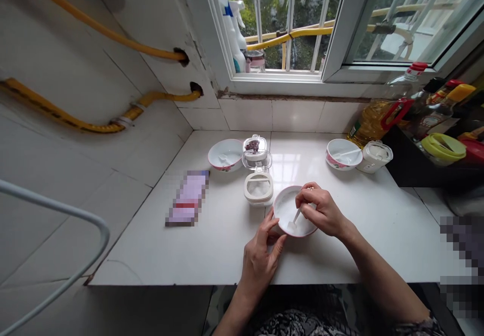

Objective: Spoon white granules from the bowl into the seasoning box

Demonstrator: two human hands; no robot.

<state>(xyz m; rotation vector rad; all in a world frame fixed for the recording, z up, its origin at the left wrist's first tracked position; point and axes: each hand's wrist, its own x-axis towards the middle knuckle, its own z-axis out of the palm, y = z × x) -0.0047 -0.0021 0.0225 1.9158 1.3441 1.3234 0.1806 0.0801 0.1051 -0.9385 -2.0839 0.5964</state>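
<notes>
A white bowl with a pink rim (283,209) stands on the white counter, with something white in it that could be powder or liquid. My left hand (260,250) grips its near left side, thumb and fingers against the wall. Pinched in my right hand (321,207) is a small white spoon (296,218), its lower end down in the bowl. Just left of the bowl is a clear container with a white rim (258,199), holding something whitish. Behind that, a similar container with its lid up (254,148) holds dark reddish bits.
Farther back are a left bowl (226,163) and a right bowl (343,161), each with a white utensil. A lidded jar (375,156), an oil bottle (368,115) and a black rack (406,162) of bottles stand at right. A blurred purple packet-like item (188,197) lies left.
</notes>
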